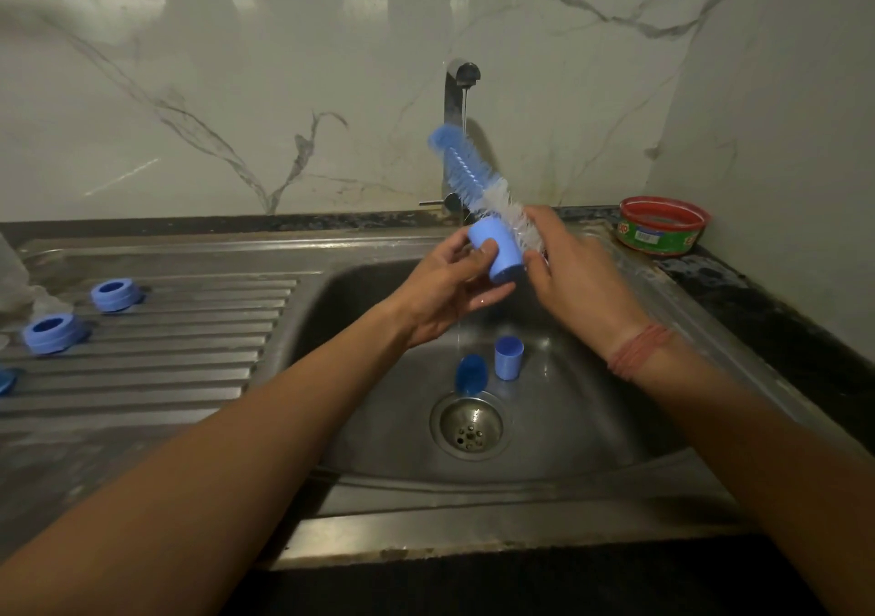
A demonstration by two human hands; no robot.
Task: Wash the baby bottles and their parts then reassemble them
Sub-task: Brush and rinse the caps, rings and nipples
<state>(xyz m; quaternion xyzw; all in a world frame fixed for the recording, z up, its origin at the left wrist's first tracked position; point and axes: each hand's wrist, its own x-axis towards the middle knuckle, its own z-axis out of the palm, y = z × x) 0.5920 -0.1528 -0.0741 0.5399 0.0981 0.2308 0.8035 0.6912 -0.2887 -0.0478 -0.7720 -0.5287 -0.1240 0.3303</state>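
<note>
My left hand point(445, 284) grips a blue bottle cap point(497, 252) over the sink basin point(379, 331). My right hand point(575, 272) holds a bottle brush point(473, 177) by its lower end, its blue and white bristles pointing up left toward the tap. The brush lies against the cap's right side. Two more blue caps point(509, 357) point(471, 374) stand in the basin near the drain point(470, 426). On the ribbed drainboard at the left sit two blue screw rings point(115, 294) point(52, 332); a third blue piece point(7, 381) shows at the left edge.
The tap point(459, 94) at the back runs a thin stream of water into the basin. A red and green round tub point(663, 225) sits on the dark counter at the back right. Something clear and blurred lies at the far left edge point(12, 279).
</note>
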